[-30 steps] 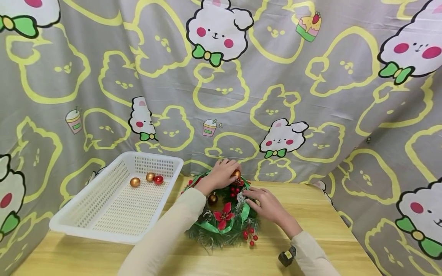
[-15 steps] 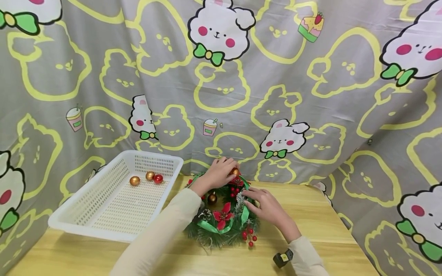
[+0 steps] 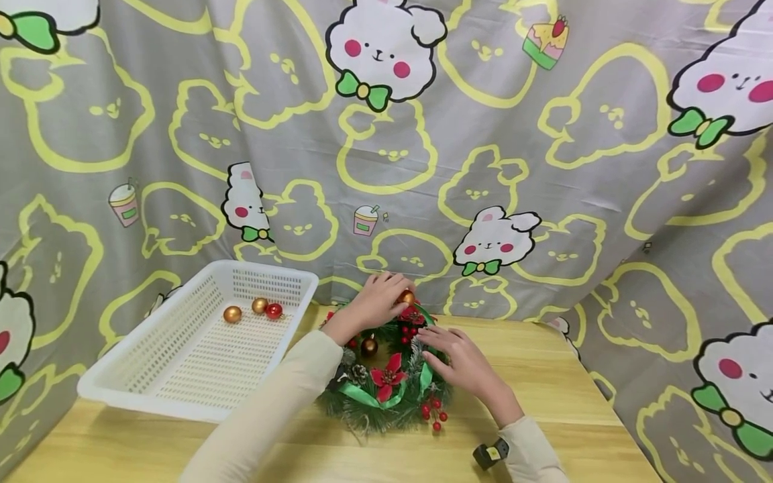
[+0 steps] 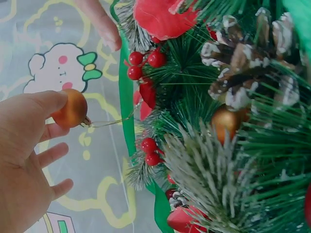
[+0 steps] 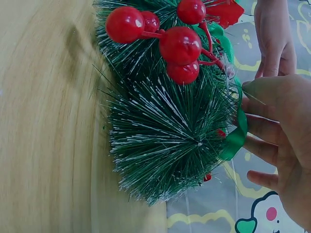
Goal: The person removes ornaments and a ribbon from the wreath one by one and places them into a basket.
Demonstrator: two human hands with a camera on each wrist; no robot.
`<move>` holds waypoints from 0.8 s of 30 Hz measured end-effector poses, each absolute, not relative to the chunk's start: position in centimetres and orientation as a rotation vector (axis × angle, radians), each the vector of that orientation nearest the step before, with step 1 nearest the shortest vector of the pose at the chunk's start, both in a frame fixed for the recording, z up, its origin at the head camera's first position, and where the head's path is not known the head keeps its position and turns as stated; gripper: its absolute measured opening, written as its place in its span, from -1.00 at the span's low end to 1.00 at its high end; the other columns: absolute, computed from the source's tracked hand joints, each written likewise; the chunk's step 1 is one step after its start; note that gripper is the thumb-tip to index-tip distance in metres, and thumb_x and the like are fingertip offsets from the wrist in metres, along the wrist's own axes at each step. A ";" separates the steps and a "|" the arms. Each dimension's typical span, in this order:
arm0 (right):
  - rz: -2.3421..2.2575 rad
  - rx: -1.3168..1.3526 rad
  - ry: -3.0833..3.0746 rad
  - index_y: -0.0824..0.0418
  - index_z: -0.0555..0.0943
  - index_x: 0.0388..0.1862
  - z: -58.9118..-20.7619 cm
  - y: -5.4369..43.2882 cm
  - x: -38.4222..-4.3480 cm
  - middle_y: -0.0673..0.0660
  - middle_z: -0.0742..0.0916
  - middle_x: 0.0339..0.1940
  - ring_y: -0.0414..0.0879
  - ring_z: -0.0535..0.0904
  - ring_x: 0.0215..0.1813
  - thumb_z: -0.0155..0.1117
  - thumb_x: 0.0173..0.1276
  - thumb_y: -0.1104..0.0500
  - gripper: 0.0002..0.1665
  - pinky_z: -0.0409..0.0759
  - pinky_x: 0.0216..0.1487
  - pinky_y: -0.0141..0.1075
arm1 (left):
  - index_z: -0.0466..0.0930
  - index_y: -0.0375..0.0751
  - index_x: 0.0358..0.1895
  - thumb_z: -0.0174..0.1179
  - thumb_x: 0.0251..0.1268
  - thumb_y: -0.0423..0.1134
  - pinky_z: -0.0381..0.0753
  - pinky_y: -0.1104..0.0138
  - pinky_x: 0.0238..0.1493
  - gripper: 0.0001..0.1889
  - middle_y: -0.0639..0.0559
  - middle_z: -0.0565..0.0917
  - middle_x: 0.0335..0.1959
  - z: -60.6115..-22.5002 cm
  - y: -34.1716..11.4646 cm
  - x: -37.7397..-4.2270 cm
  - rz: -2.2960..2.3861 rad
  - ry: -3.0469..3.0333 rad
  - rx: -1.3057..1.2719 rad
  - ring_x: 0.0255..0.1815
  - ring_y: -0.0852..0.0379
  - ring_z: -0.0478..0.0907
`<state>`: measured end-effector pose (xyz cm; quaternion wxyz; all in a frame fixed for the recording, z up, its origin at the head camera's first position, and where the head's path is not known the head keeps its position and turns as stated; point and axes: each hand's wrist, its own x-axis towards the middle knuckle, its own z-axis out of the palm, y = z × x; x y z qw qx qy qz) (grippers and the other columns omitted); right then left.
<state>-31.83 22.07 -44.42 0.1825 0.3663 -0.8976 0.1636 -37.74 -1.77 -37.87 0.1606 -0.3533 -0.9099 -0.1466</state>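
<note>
A green Christmas wreath [image 3: 377,419] with red poinsettias, red berries, pine cones and green ribbon [image 3: 426,377] lies on the table. At its far side my left hand [image 3: 377,300] pinches a gold bauble [image 4: 73,108] between thumb and fingers. A thin loop of thread runs from the bauble's cap toward the wreath. My right hand [image 3: 461,359] touches the wreath's right side with its fingers extended, close to the ribbon and a frosted sprig. Another bauble [image 3: 369,346], dark gold, hangs inside the ring. Part of the wreath's far left is hidden behind my left forearm.
A white plastic basket [image 3: 151,396] stands to the left, holding two gold baubles [image 3: 232,314] and a red bauble [image 3: 274,311]. Behind the wooden table [image 3: 531,376] hangs a grey patterned curtain [image 3: 398,161]. A small black device [image 3: 490,454] is at my right wrist.
My left hand has shifted slightly left with the gold bauble still pinched. The right hand stays at the wreath's right side. The head view has moved a little.
</note>
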 end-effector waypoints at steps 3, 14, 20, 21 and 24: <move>0.454 1.029 -2.558 0.13 0.65 0.30 -44.4 21.9 -31.6 0.15 0.67 0.34 0.13 0.54 0.42 0.30 0.49 0.03 -0.54 0.44 0.35 0.24 | 0.53 -0.04 0.22 0.24 0.48 -0.17 0.41 -0.11 0.26 -0.68 0.00 0.57 0.15 -37.8 -2.1 -37.6 -0.437 -2.588 -1.012 0.19 -0.11 0.45; 0.409 1.016 -2.553 0.19 0.66 0.28 -44.0 22.0 -31.5 0.20 0.69 0.31 0.17 0.56 0.40 0.33 0.46 0.05 -0.53 0.44 0.32 0.27 | 0.49 -0.03 0.28 0.20 0.51 -0.09 0.43 -0.05 0.23 -0.63 0.02 0.56 0.21 -36.7 -3.3 -36.8 -0.444 -2.592 -0.957 0.17 -0.05 0.45; 0.423 1.011 -2.592 0.16 0.64 0.31 -44.0 21.9 -31.4 0.18 0.67 0.33 0.15 0.53 0.43 0.30 0.48 0.03 -0.52 0.43 0.35 0.23 | 0.53 -0.03 0.23 0.19 0.52 -0.07 0.45 -0.04 0.20 -0.67 0.02 0.58 0.19 -36.2 -4.5 -36.3 -0.420 -2.565 -0.937 0.17 -0.06 0.47; 0.420 1.010 -2.593 0.16 0.64 0.31 -44.0 21.9 -31.4 0.18 0.67 0.33 0.14 0.53 0.43 0.30 0.48 0.03 -0.52 0.43 0.36 0.22 | 0.54 -0.03 0.22 0.19 0.51 -0.07 0.46 -0.04 0.19 -0.68 0.01 0.59 0.18 -36.1 -4.8 -36.3 -0.424 -2.554 -0.936 0.17 -0.07 0.47; 0.431 1.012 -2.581 0.15 0.64 0.31 -44.2 21.8 -31.3 0.18 0.67 0.33 0.15 0.53 0.43 0.31 0.48 0.04 -0.52 0.43 0.36 0.24 | 0.55 -0.03 0.20 0.20 0.51 -0.09 0.45 -0.05 0.21 -0.69 0.00 0.58 0.19 -35.8 -5.5 -36.3 -0.425 -2.529 -0.924 0.21 -0.08 0.48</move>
